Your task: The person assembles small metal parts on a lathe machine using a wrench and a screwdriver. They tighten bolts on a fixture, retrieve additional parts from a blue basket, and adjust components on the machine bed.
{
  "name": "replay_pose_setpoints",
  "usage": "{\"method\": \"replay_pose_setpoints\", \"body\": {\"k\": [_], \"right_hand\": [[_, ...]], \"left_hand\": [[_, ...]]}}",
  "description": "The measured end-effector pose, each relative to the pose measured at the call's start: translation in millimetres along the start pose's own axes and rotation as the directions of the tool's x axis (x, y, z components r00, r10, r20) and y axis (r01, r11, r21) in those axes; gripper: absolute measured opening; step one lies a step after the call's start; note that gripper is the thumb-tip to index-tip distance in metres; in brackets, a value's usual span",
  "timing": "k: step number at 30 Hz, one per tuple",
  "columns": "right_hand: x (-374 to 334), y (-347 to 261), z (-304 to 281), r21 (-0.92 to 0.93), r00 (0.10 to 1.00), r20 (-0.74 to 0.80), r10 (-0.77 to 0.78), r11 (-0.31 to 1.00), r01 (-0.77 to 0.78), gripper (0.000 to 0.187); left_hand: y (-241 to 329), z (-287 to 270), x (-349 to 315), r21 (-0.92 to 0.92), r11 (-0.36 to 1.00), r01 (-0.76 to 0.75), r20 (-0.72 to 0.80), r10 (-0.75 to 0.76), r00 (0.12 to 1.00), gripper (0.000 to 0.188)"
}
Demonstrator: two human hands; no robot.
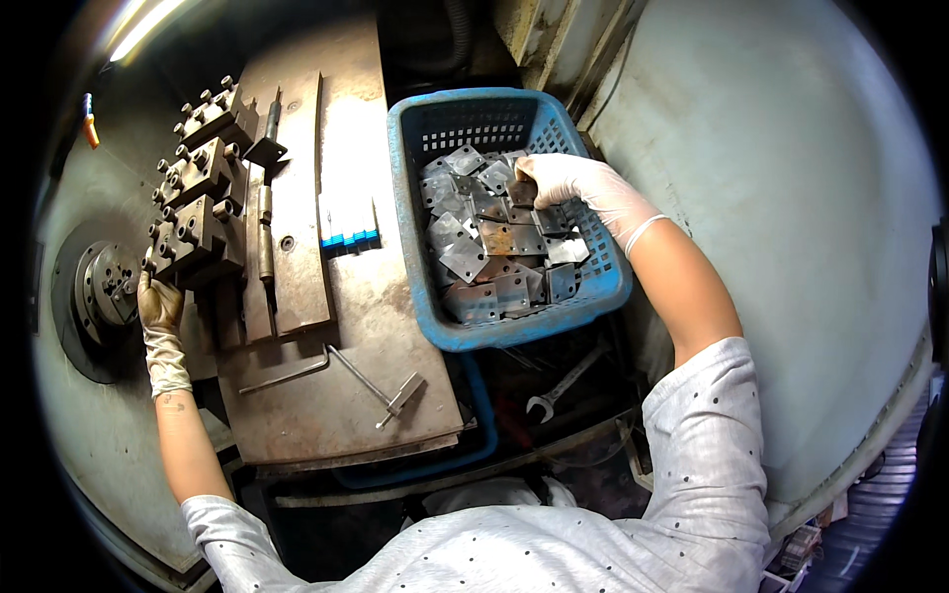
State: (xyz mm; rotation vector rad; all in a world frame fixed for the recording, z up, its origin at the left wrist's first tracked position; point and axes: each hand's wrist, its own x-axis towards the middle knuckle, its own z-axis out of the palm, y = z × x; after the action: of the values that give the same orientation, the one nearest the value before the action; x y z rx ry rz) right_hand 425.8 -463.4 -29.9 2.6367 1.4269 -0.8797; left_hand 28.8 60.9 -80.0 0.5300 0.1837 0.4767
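Observation:
My right hand (563, 182), in a pale thin glove, reaches into a blue plastic basket (425, 314). Its fingers are closed on a brownish metal plate (521, 192) above the heap. Many small flat metal plates (465, 259) with holes fill the basket, some grey, some rusty. On the left, my left hand (161, 304), gloved and stained, is raised between a round machine chuck (107, 282) and the nearest bolted tool block (198, 237). Its fingers look drawn together by the block's bolts; what they hold, if anything, is hidden.
Two more tool blocks (203, 170) stand behind on the steel table (366, 296). An L-shaped hex key (287, 376) and a T-handled tool (381, 393) lie near the front edge. Below the basket is a wrench (563, 385). A pale machine panel (781, 198) rises at right.

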Motion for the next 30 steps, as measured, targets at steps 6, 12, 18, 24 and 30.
{"method": "replay_pose_setpoints", "body": {"k": [6,12,18,24,30], "right_hand": [[-15.5,-5.2,9.1,-0.247,0.973,-0.229,-0.018,0.968,-0.04,0.045],[-67.4,-9.8,4.5,0.197,0.872,-0.488,0.038,0.978,0.068,0.041],[-161.9,-60.1,66.3,0.691,0.711,-0.67,0.216,-0.168,0.703,0.053],[-186.8,-128.4,137.2,0.321,0.69,-0.724,0.002,-0.884,0.34,0.071],[-189.8,-162.7,134.6,0.424,0.689,-0.714,-0.13,-0.862,0.277,0.073]], "left_hand": [[-28.8,8.3,8.8,0.102,0.98,-0.169,-0.161,0.184,0.97,0.014],[-41.5,46.2,4.3,0.348,0.906,-0.242,-0.387,0.374,0.843,0.009],[-38.0,56.8,8.5,0.434,0.886,-0.161,-0.365,0.336,0.868,0.014],[-28.1,38.0,18.9,0.458,0.881,-0.116,-0.411,0.325,0.851,0.012],[-25.7,38.6,30.1,0.474,0.876,-0.089,-0.455,0.33,0.827,0.013]]}}
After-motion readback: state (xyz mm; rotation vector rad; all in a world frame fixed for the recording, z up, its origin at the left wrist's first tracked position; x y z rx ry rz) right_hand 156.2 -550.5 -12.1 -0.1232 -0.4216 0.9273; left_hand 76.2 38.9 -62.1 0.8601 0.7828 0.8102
